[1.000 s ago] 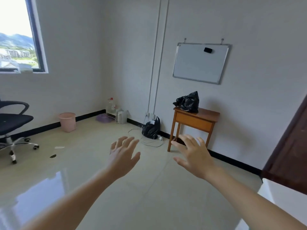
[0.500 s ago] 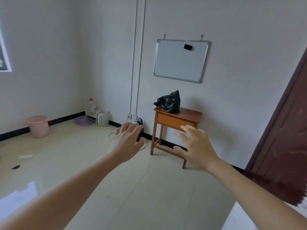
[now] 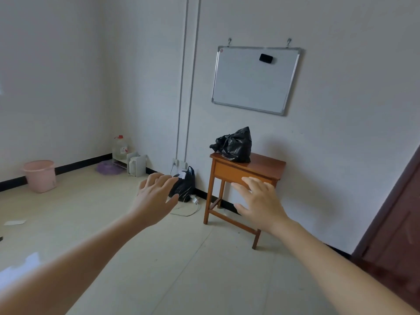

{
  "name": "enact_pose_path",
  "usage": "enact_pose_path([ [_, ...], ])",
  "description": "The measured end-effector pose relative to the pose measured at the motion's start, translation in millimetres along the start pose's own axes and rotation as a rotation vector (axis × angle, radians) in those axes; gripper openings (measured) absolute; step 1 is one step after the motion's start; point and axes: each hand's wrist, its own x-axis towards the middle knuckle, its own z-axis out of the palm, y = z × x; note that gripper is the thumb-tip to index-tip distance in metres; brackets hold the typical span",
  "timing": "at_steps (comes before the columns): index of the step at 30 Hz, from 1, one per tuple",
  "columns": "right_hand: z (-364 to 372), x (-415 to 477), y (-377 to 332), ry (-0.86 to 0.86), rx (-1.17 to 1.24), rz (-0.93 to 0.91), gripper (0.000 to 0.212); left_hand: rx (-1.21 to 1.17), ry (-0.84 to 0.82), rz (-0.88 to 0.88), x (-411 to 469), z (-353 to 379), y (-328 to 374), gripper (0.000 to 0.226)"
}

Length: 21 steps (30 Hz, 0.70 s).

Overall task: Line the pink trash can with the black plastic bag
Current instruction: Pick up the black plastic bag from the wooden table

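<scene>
Two bare arms reach out over the shiny floor. The left hand (image 3: 154, 198) and the right hand (image 3: 260, 202) are both flat, fingers spread wide, holding nothing.

Past the hands stands one small wooden table (image 3: 268, 165) by the wall. One crumpled black plastic bag (image 3: 236, 145) sits on top of it, at the left end. It is a bunched-up lump with a peak pointing up, so its long side cannot be told.

A second black bag (image 3: 185, 186) lies on the floor just left of the table.

Far off to the left, one pink trash can (image 3: 41, 176) stands upright by the wall, open mouth up, well apart from the table.

One whiteboard (image 3: 255, 79) hangs above the table.
</scene>
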Motion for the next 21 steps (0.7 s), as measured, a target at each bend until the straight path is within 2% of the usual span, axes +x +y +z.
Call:
enact_pose_path([
  [1,0,15,11,-0.033,0.003,0.041,0.052,-0.015,0.001,0.000,20,7,0,0.081],
  [5,16,62,59,0.049,0.046,0.113,0.051,-0.106,-0.005,-0.029,95,47,6,0.059],
  [10,78,79,121,-0.106,0.146,0.264,0.048,-0.186,-0.133,-0.035,150,125,29,0.051],
  [14,98,115,187,-0.070,0.189,0.362,0.048,-0.188,-0.167,-0.047,206,171,45,0.047],
  [21,135,182,290,-0.073,0.228,0.339,0.048,-0.231,-0.126,-0.143,309,225,76,0.043],
])
